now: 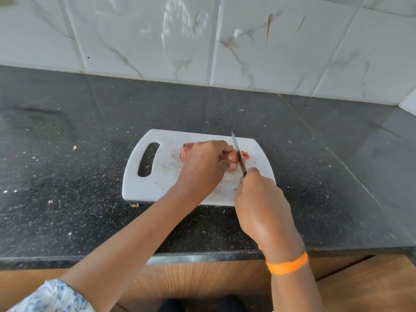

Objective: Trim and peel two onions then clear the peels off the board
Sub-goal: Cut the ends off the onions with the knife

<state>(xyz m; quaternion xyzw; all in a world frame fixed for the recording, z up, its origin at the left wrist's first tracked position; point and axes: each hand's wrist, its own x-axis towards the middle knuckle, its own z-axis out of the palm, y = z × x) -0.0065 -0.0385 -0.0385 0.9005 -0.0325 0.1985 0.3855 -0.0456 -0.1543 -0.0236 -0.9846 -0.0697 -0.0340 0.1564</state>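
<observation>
A white cutting board (157, 183) with a handle slot lies on the black counter. My left hand (202, 167) grips a pinkish onion (233, 162) on the board, fingers curled over it. A second onion (186, 152) shows just behind the left hand, mostly hidden. My right hand (258, 199) holds a small knife (238, 154) by the handle; its blade stands across the right end of the held onion. A cut-off onion end (245, 155) lies just right of the blade.
Small peel scraps lie on the counter near the board's front left corner (134, 205) and further left (74, 147). A tiled wall (202, 41) rises behind. The counter's front edge (202, 258) runs below my arms, above wooden cabinet fronts.
</observation>
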